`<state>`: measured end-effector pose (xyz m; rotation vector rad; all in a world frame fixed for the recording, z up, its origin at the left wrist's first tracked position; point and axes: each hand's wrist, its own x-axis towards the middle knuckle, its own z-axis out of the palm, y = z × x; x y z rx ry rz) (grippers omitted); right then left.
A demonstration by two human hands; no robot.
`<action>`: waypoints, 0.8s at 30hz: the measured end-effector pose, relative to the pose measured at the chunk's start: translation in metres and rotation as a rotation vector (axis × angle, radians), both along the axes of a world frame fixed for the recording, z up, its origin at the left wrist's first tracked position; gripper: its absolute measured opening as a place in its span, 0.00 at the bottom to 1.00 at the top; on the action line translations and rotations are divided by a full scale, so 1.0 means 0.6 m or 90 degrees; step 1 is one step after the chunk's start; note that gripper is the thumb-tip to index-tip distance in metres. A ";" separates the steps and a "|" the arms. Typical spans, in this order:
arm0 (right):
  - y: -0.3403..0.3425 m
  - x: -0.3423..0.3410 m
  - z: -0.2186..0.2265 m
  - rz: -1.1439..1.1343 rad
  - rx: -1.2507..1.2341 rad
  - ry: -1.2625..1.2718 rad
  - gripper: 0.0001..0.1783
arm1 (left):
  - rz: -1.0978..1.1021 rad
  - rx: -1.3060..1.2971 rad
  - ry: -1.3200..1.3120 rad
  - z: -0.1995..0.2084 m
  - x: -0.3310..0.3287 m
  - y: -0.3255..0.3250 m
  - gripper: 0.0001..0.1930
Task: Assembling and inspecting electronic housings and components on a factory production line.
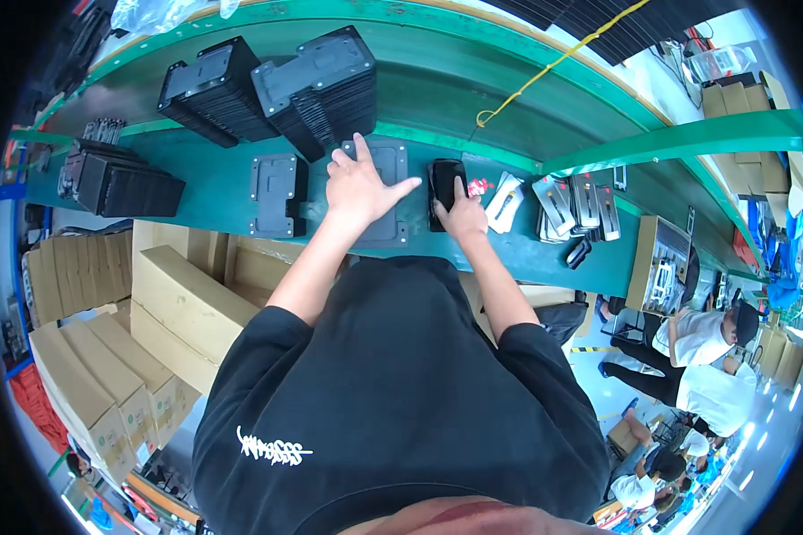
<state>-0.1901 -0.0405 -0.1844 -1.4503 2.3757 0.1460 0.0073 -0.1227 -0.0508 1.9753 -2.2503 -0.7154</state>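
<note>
My left hand (359, 189) hovers over or rests on a flat dark grey plate (388, 165) with corner holes; its thumb and fingers are spread and it holds nothing. To its right a black smartphone (446, 169) lies on the green bench. My right hand (467, 217) reaches onto the phone's lower right, index finger stretched along the screen and thumb near its lower left edge. The other fingers of that hand are partly hidden. Left of the plate lies a similar dark block with notched sides (275, 192).
Tall stacks of black plates (330, 98) stand behind, with another black stack (138, 183) far left. Right of the phone lie white strips (506, 203) and piled metal parts (584, 205). A yellow cord (553, 67) hangs above. Cardboard boxes (192, 299) stand below left; people sit at right.
</note>
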 end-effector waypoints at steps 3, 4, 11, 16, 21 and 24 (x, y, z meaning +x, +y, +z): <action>0.016 0.003 -0.021 0.016 -0.088 0.043 0.46 | -0.015 -0.033 -0.176 -0.013 -0.025 0.002 0.66; 0.023 0.006 -0.021 0.022 -0.133 0.062 0.44 | -0.014 -0.033 -0.177 -0.016 -0.029 0.000 0.66; 0.053 0.061 0.136 0.240 -0.155 -0.652 0.43 | 0.032 0.088 0.057 -0.017 0.056 -0.044 0.64; -0.004 0.112 0.153 0.204 -0.198 -0.479 0.47 | 0.112 0.214 0.224 -0.076 0.236 -0.087 0.63; -0.052 0.240 0.180 0.318 -0.092 0.045 0.55 | 0.032 -0.048 -0.299 -0.162 0.292 -0.092 0.63; -0.067 0.258 0.174 0.275 0.015 0.102 0.59 | 0.030 -0.022 -0.301 -0.174 0.301 -0.098 0.64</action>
